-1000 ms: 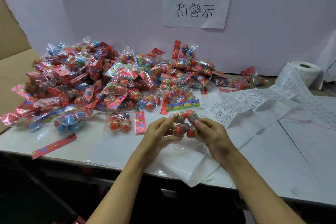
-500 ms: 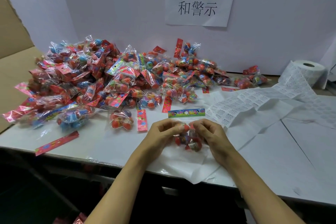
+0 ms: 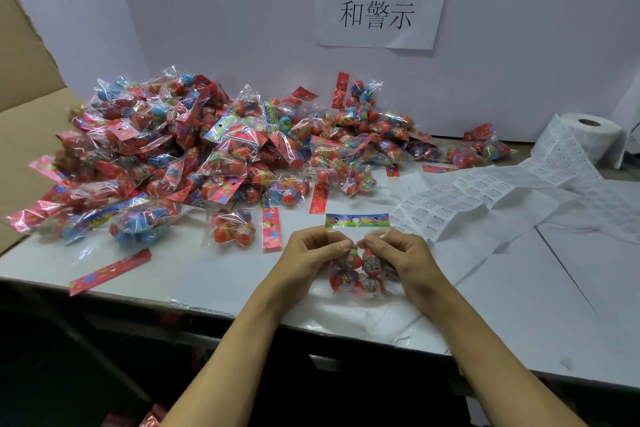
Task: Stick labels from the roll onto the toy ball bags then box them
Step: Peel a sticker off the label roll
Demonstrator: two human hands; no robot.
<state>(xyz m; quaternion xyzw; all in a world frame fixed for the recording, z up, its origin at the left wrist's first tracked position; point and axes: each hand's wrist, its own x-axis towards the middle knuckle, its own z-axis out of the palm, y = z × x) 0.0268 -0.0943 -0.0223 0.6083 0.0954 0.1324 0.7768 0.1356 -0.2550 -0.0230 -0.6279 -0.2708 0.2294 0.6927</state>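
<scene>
While I watch from far away, here is what I see.

Bag in hand: one toy ball bag [image 3: 358, 270] is held just over the near edge of the table [image 3: 519, 305], with its bright header card pointing away from me.
Left hand: my left hand [image 3: 311, 256] has its fingers curled and pinches the top left of the bag.
Right hand: my right hand [image 3: 398, 255] has its fingers curled too and pinches the top right of the bag.
Label on this bag: I think a small white label sits on the bag by the right hand, but it is too small to be sure.
Label roll: the label roll [image 3: 588, 135] stands at the far right, and its label strip [image 3: 485, 194] runs across the table toward the bag.
Pile: a big pile of bags [image 3: 194, 152] lies to the left and behind.
Box: a cardboard box [image 3: 24, 107] waits at the far left edge.
What is done: I cannot tell how many bags are boxed.
What is left: I think most of the job, since the pile is so big.
</scene>
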